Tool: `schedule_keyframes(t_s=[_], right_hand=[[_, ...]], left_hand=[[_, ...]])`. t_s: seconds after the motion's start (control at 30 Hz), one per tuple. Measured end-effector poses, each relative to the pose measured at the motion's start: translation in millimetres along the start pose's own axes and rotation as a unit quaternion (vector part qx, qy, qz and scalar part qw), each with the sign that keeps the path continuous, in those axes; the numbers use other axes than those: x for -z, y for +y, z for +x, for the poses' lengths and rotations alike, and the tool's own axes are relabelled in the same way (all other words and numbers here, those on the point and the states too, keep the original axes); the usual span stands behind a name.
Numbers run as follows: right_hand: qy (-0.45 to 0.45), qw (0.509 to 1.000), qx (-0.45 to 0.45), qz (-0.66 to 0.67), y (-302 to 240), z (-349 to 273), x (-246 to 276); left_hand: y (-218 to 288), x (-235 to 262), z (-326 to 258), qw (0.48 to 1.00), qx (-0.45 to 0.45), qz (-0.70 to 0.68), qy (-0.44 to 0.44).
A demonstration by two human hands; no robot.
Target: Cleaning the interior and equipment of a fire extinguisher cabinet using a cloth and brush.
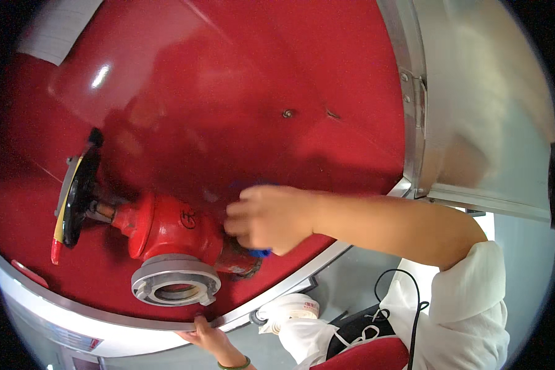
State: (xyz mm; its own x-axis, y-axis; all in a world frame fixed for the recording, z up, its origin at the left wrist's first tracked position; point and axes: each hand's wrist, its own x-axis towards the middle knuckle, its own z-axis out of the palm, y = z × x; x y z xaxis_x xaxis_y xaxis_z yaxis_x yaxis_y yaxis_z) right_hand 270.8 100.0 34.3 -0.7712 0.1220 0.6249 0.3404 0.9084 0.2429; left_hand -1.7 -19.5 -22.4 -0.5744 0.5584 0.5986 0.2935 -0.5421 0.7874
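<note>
— What is the right hand (268, 219) doing inside the red cabinet (240, 80)?

— It is clenched around a blue cloth (260, 252), pressed against the body of the red hydrant valve (169, 228), just right of its metal outlet coupling (175, 280).

— And the left hand (206, 336)?

— Its fingers rest on the cabinet's grey lower frame (277, 290), below the coupling, grasping nothing. The valve's black handwheel (77, 197) stands at far left, untouched.
</note>
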Motion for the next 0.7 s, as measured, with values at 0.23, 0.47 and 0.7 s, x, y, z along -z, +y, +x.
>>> schedule_keyframes(t_s=[0.23, 0.47, 0.7], right_hand=[[0.29, 0.833, -0.292, 0.371, 41, 36, -34], [0.064, 0.891, -0.245, 0.377, 42, 37, -28], [0.038, 0.805, -0.243, 0.54, 29, 25, 10]], left_hand=[[-23, 20, 7, 1.0, -0.025, 0.003, 0.0], [-23, 22, 9, 1.0, -0.015, -0.004, 0.0], [-18, 14, 10, 1.0, -0.022, -0.004, -0.013]])
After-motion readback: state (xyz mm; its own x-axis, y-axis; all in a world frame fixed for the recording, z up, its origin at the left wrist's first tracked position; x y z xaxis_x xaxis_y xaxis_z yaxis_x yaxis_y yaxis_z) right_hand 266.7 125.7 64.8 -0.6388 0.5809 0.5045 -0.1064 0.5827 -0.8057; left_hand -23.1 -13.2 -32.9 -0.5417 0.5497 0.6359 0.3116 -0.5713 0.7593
